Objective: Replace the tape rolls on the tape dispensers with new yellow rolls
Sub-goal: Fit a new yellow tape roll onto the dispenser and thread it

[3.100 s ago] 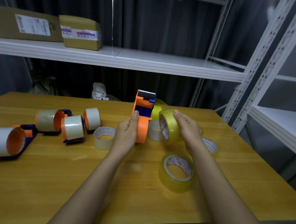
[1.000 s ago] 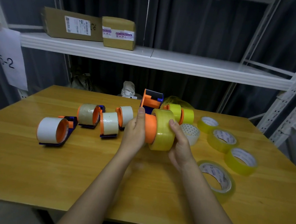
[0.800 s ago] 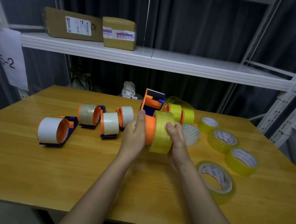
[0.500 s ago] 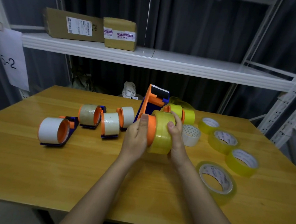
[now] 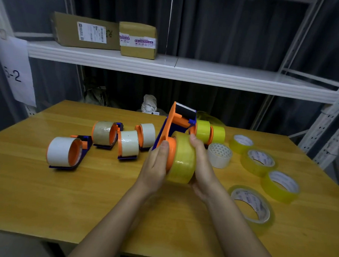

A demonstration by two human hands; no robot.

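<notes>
While the orange tape dispenser [image 5: 176, 126] is gripped by the left hand [image 5: 156, 165] above the wooden table [image 5: 43, 196], the yellow roll [image 5: 182, 160] on its hub is clasped by the right hand [image 5: 202, 165], between both palms, serrated blade tilted upward.

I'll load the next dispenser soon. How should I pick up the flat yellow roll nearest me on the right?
Pinch the roll across its wall, thumb in the open core and fingers outside, coming from above. It lies flat on the table, hole up.
</notes>
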